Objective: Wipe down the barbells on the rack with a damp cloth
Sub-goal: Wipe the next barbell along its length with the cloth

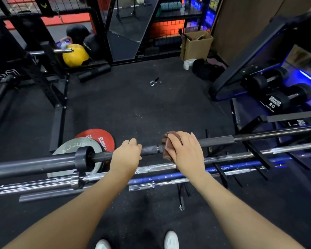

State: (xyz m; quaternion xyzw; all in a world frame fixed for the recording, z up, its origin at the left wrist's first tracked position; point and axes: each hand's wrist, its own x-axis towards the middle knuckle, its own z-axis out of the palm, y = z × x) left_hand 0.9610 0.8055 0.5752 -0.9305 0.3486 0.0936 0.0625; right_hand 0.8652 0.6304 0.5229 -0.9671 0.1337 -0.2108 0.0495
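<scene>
A dark grey barbell [217, 141] lies across the top of a low black rack [258, 155], running from lower left to upper right. My left hand [126, 153] grips its shaft just right of the collar [83, 158]. My right hand [184, 150] presses a brown cloth [169, 146] around the same shaft, a short way right of my left hand. Below it rest a chrome barbell [241, 155], a blue barbell [160, 177] and a shorter chrome bar [145, 186].
Red and grey weight plates [99, 139] lean behind the bar at left. A spring collar [153, 82] lies on the black floor. A dumbbell rack [276, 97] stands at right, a squat rack [50, 83] at left, a yellow ball [74, 55] and cardboard box [196, 45] beyond.
</scene>
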